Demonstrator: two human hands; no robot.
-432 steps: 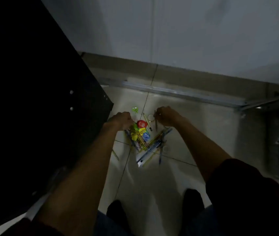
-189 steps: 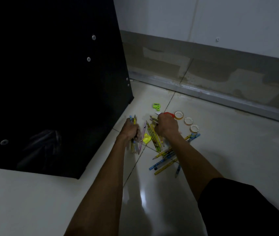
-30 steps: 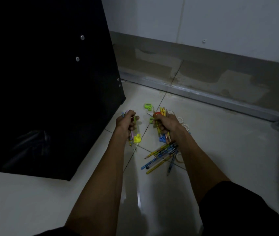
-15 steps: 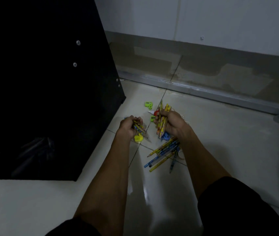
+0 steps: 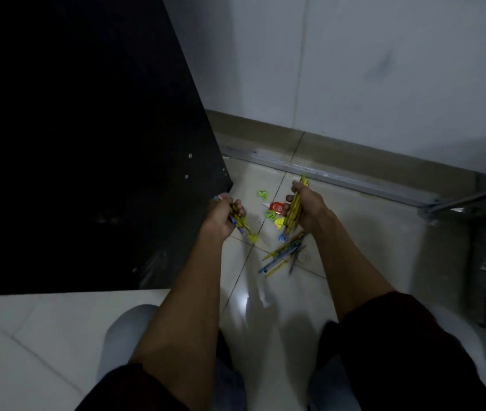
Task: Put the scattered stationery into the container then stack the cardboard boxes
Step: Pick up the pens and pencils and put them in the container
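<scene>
Currently your left hand (image 5: pixel 220 217) grips a mixed pencil bundle (image 5: pixel 240 224), your right hand (image 5: pixel 310 208) a yellow pencil bundle (image 5: pixel 294 207); hold both tight and aligned for transfer.

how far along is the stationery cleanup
Done: nothing visibly in a container; none in view. In hand: left hand grips a few pencils, right hand a yellow pencil bundle. Left: loose pens, green clips, red item on the floor, then box stacking.
</scene>
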